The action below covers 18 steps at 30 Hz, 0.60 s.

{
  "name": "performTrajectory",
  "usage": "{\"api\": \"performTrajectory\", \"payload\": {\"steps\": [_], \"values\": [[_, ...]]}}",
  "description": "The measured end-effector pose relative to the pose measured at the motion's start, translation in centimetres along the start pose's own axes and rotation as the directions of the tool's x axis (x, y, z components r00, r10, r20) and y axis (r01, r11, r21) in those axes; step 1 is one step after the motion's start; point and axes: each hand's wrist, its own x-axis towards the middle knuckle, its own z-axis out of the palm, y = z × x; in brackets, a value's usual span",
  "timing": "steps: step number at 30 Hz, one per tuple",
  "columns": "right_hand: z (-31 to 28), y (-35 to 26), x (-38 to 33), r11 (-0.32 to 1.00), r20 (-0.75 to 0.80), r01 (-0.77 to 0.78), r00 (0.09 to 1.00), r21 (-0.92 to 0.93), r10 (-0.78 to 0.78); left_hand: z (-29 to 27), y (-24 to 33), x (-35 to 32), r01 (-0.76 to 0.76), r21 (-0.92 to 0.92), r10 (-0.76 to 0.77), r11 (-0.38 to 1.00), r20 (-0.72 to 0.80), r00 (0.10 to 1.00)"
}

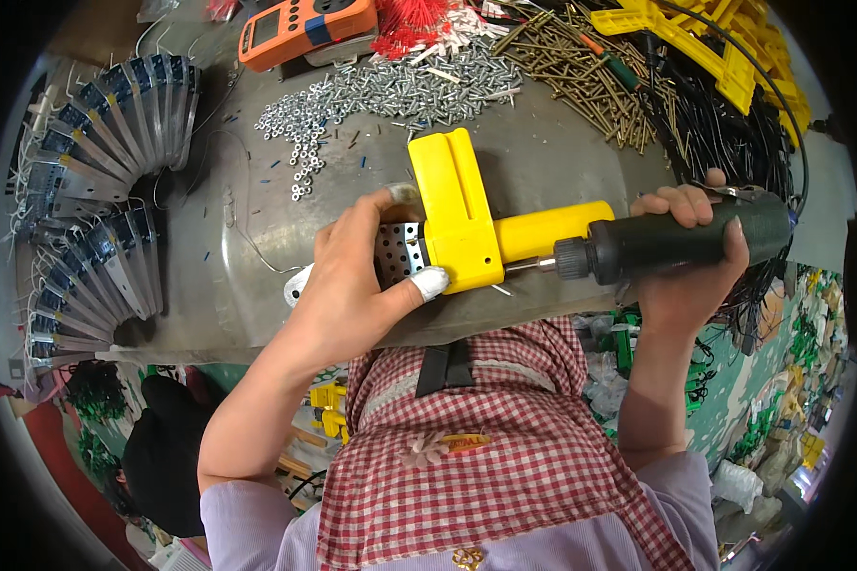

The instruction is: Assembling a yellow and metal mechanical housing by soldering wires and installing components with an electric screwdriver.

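A: Head view, grips first. Left hand (352,276) clamps a bright yellow L-shaped plastic housing (457,224) with a perforated grey metal plate (398,252) at its left end; thumb and forefinger, both taped white at the tips, pinch it top and bottom.

B: And the right?

A: Right hand (686,257) is closed around a dark green, black-nosed powered screwdriver (676,243), held level, its bit touching the housing's right face. I judge the left hand braces the piece against the push of the tool, above the near edge of the worn grey metal workbench (219,285).

B: Further out?

A: Beyond the housing, a heap of small silver screws and nuts (390,95), near enough to reach. Right of that, a pile of long brass-coloured screws (581,76), then stacked yellow plastic parts (714,38) over a tangle of black cables (724,133). An orange handheld meter (305,29) at the far edge. On the left, fanned rows of grey metal brackets (105,190).
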Motion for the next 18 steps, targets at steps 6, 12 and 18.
{"api": "performTrajectory", "payload": {"steps": [6, 12, 18], "values": [[-0.2, 0.2, -0.9, 0.994, -0.06, 0.031, 0.998, 0.105, -0.025, 0.6, -0.3, -0.3, -0.151, 0.087, 0.159, 0.985, -0.096, 0.983], [-1.6, -0.2, -1.3, 1.0, -0.052, 0.026, 0.998, 0.007, -0.026, -1.6, -3.7, -0.6, 0.065, 0.271, 0.063, 0.961, -0.436, 0.898], [-1.4, -0.4, -1.1, 0.999, -0.071, 0.021, 0.997, -0.05, -0.024, -3.9, -4.1, 0.3, 0.012, 0.746, 0.265, 0.666, -0.252, 0.931]]}}
